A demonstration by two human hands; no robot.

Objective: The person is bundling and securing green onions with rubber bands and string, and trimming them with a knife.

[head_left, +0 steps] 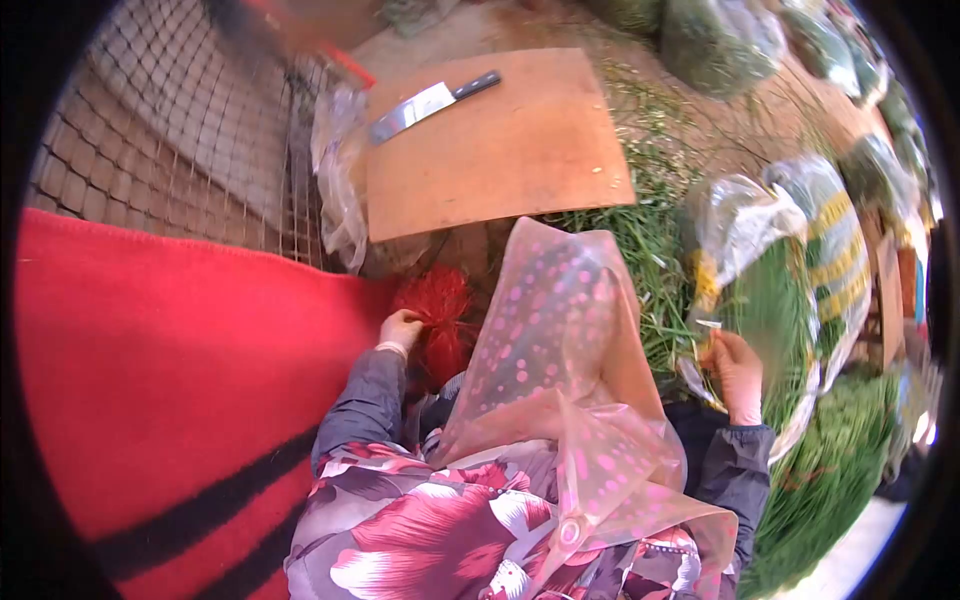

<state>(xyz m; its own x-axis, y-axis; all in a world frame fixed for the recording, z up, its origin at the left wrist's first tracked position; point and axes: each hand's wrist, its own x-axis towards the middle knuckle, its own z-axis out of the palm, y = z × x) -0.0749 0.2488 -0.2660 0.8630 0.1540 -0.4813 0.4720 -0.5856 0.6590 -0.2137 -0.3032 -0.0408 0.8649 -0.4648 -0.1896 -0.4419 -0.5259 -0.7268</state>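
Note:
My left hand (402, 330) is closed, its fingers pinching a bundle of red string (440, 312) beside the red blanket. On the other side, my right hand (737, 372) pinches the edge of a clear plastic bag (745, 222) with yellow print. Long thin green stalks (770, 300) fill that bag, and its mouth is open. Between my hands, a pink-dotted translucent plastic apron (540, 310) covers my lap. Ahead of it lies a wooden board (500, 150) with a cleaver (430, 105) flat on it, handle to the right.
A red blanket (180, 370) with black stripes spreads on the left, below a wire mesh (170, 150). Loose green stalks (650, 250) litter the ground right of the board. Several stuffed plastic bags (722, 45) line the upper right. More greens (830, 480) lie at lower right.

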